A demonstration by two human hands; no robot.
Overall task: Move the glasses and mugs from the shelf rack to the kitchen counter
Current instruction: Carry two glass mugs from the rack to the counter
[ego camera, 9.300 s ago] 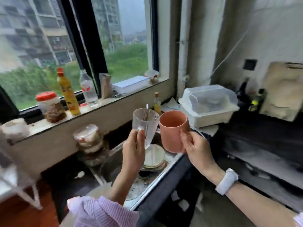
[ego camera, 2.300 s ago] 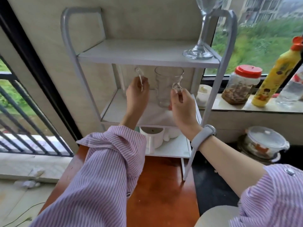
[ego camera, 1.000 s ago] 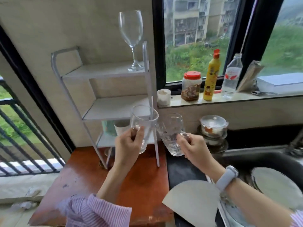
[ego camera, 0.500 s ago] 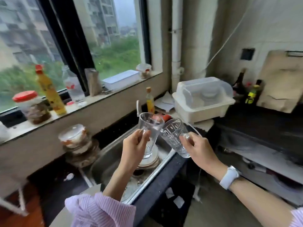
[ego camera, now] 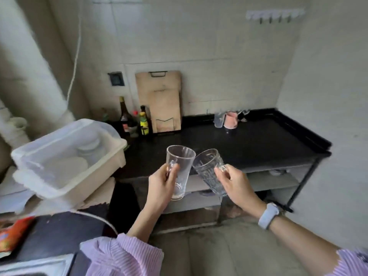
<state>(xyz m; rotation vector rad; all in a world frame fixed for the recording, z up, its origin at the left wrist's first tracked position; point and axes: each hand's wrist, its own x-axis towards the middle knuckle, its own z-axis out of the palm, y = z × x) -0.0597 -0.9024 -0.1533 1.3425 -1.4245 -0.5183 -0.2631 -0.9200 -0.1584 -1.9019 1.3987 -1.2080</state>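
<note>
My left hand point(ego camera: 161, 186) grips the handle of a tall smooth glass mug point(ego camera: 180, 172), held upright. A patterned glass mug point(ego camera: 209, 171) tilts to the left in my right hand point(ego camera: 235, 184), its rim close to the smooth mug. Both hang in the air just in front of the black kitchen counter point(ego camera: 249, 144). At the counter's back stand a pink mug point(ego camera: 231, 120), a clear glass point(ego camera: 218, 120) and other glassware point(ego camera: 243, 114). The shelf rack is out of view.
A white lidded dish box point(ego camera: 67, 156) sits at the left. Bottles point(ego camera: 135, 121) and wooden cutting boards point(ego camera: 160, 100) stand against the back wall. Open shelves point(ego camera: 264, 182) run under the counter. A raised lip edges the counter's right side.
The view has swung right from the sink and window to the black counter. Both hands still hold their glass mugs, now in front of that counter.
</note>
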